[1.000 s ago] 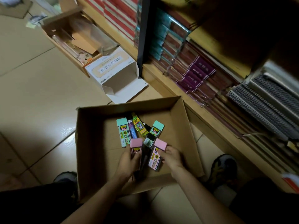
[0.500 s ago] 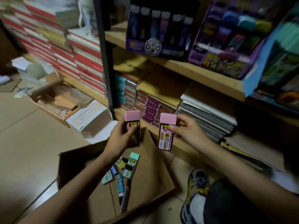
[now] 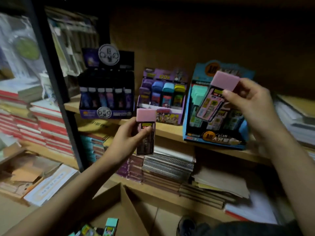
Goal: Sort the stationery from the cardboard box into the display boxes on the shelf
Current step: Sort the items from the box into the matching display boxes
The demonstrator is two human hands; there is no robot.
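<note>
Both hands have climbed since half a second ago, from just above the cardboard box [image 3: 110, 200] up to the level of the blue display box [image 3: 214, 138], each bringing its pink-capped pack along. On the right hand [image 3: 250, 103] the fingers [image 3: 229, 93] are curled and pinch the right pack [image 3: 213, 99] just under its pink cap, thumb on the printed face and the other fingertips behind. That pack hangs tilted in front of the upper part of the blue display box, cap toward the header card, over the mint-capped packs standing inside. On the left hand [image 3: 126, 138] the fingers [image 3: 143, 132] wrap the dark body of the left pack [image 3: 146, 114], thumb lying across its front below the yellow label. This pack stands nearly upright, left of the blue display box and a little lower, in front of the edge of the shelf [image 3: 170, 133]. A purple display box [image 3: 162, 114] sits just left of the blue display box on the same shelf, and a black display box [image 3: 105, 92] stands farther left. Spiral notebooks [image 3: 167, 166] and stacked paper lie below the blue display box. The cardboard box is well below it and to the left, with a mint-capped pack [image 3: 111, 224] inside at the bottom of the view.
</note>
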